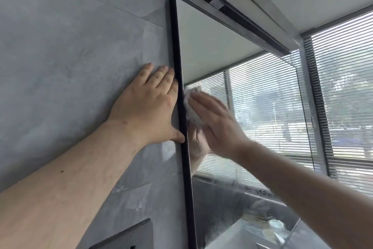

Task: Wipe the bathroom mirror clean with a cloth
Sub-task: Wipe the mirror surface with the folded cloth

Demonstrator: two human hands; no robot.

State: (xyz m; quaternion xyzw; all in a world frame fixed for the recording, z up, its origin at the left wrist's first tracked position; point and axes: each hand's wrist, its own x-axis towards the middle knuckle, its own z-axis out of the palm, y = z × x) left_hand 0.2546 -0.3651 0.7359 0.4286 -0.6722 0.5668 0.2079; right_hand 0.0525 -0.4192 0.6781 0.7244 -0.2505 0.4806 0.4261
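Small white soft cloth (190, 92) sits flat on the glass of the black-framed rectangular wall mirror (212, 47), at its left edge about mid-height, just beside the frame; cloth looks light, limp, thin, probably damp, likely to bunch or slide unless pinned by a flat palm, so best held under spread pressure rather than pinched. Glass is hard, slick and breakable, fixed to the wall, so firm even pressure seems fine but no leaning on it. Right hand (218, 125) lies over the cloth, fingers straight and close together, pressing it to the glass, forearm reaching up from lower right, a bit blurred; its reflection shows under it. Left hand (149, 105) is flat on the grey stone-look tiled wall (70, 47), fingers straight and loosely together, thumb out and touching the frame's outer edge, holding nothing, looks like bracing. Lower glass shows streaks and droplets, so probably not wiped there yet
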